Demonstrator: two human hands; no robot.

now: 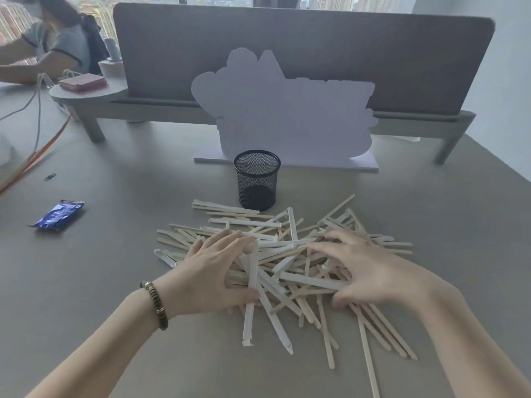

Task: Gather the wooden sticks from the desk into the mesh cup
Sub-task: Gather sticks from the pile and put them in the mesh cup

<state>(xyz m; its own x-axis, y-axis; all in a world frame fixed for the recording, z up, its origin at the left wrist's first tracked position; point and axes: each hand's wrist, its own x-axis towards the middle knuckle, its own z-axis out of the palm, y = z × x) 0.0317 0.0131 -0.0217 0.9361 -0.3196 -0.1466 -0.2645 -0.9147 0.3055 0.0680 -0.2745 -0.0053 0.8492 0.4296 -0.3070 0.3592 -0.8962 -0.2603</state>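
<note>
A loose pile of pale wooden sticks (290, 254), some in white paper sleeves, is spread over the grey desk (143, 282) in front of me. The black mesh cup (256, 179) stands upright and empty just behind the pile. My left hand (212, 271) lies on the pile's left side with fingers spread over the sticks and the thumb against a wrapped one. My right hand (370, 268) rests on the right side, fingers curved down into the sticks. Neither hand has lifted any stick.
A white cut-out board (287, 116) stands behind the cup, before a grey partition (301, 44). A blue wrapper (59, 215) and a small clip (50, 176) lie at left, near orange and grey cables (37, 150). Another person (43, 44) sits at the far left.
</note>
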